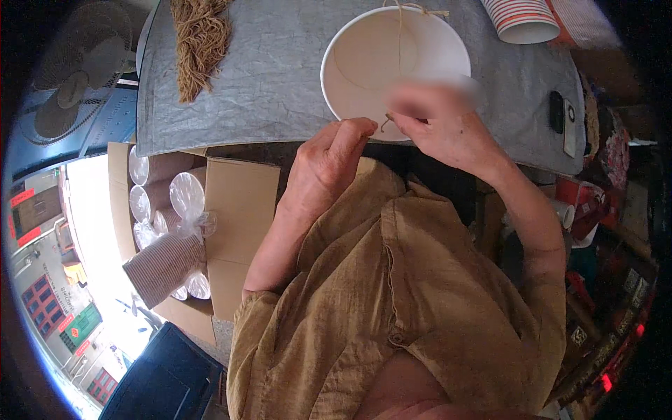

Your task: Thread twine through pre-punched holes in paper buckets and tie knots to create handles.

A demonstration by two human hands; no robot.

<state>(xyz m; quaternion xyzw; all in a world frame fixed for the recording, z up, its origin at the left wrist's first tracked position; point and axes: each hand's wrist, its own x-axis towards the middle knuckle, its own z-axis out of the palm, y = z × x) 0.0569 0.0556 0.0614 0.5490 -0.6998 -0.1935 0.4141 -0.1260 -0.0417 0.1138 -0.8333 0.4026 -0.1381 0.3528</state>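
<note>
A large white paper bucket (pixel 348 52) lies on the grey-covered table before me, its wide mouth facing me. Thin brown twine (pixel 414 6) is tied at its far rim, and a strand runs down inside it. At the near rim my right hand (pixel 451 129) pinches a short piece of twine (pixel 385 123); its upper part is blurred. My left hand (pixel 330 159) is closed just left of it, thumb and forefinger pressed together by the rim. What its fingertips hold is hidden. A bundle of brown twine (pixel 201 52) lies at the far left of the table.
Stacked striped paper cups (pixel 525 28) lie at the far right. A dark phone-like object (pixel 556 112) and a pale one (pixel 570 131) rest near the table's right edge. At left stand an open carton (pixel 241 203) with plastic-wrapped cup stacks (pixel 168 262) and a fan (pixel 70 91).
</note>
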